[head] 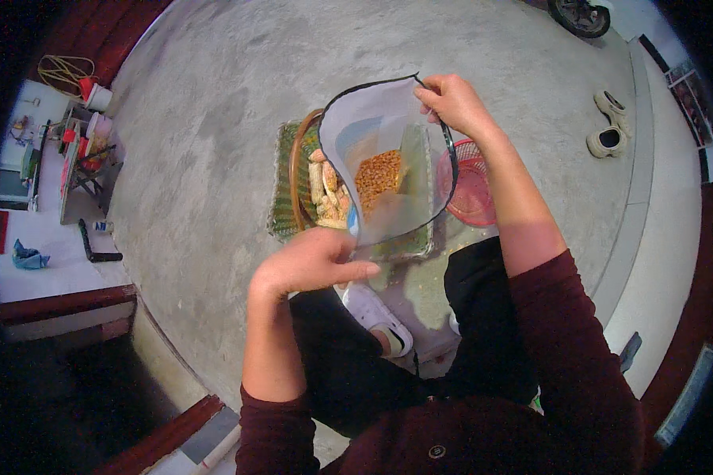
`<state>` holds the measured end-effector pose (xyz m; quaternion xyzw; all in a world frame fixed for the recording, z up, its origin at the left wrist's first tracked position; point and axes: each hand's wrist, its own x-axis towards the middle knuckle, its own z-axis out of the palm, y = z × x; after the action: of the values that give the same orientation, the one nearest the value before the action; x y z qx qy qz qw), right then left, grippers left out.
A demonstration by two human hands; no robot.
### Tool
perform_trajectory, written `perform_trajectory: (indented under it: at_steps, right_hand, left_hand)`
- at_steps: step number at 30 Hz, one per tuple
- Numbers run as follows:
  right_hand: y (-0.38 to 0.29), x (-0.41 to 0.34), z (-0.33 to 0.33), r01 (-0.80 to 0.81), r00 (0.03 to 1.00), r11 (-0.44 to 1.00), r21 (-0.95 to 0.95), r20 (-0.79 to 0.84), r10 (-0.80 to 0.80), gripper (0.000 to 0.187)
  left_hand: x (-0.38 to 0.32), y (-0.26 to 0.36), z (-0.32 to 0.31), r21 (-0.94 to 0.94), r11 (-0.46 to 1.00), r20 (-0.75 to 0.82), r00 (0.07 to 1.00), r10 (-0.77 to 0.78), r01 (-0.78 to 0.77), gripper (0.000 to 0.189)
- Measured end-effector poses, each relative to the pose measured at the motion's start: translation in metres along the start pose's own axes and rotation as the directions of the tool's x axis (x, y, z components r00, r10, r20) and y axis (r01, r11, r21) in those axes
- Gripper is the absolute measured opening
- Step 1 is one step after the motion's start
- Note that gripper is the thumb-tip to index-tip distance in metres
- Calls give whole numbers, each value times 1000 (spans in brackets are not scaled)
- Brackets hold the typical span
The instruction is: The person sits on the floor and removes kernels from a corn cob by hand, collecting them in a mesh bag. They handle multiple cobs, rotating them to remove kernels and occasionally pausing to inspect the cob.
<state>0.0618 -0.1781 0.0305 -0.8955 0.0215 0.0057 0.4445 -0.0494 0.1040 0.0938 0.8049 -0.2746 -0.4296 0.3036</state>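
Observation:
My right hand [451,104] pinches the black rim of a pale translucent bag [374,101] and holds its mouth wide. Orange-yellow corn kernels [377,172] show in or through the bag. At the bag's near edge, my left hand [315,255] is bent at the wrist with its thumb stretched out; its fingertips are hidden, so its hold is unclear. Beneath the bag stands a green woven basket [282,178] with a brown handle [297,172]. Corn cobs [327,190] lie in its left part. A red plastic basket [472,184] stands right of it, partly behind the bag and my right forearm.
My shoe [374,314] rests on the concrete floor [214,148] near the basket. A pair of beige clogs [606,139] lies at the right, with a wheel [579,16] at the top right. A cluttered small table [74,166] and a white bucket [98,97] stand left.

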Motion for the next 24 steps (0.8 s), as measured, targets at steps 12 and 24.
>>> perform_trajectory:
  at_steps: [12,24]
  right_hand:
    - [194,-55,-126,-433,873,860,268,-115,475,32]
    - [470,-153,53,-785,575,596,170,-157,803,33]
  left_hand:
    - [11,52,6,-530,759,-192,926,326,-378,32]
    - [87,80,38,-505,802,173,873,457,-320,24]
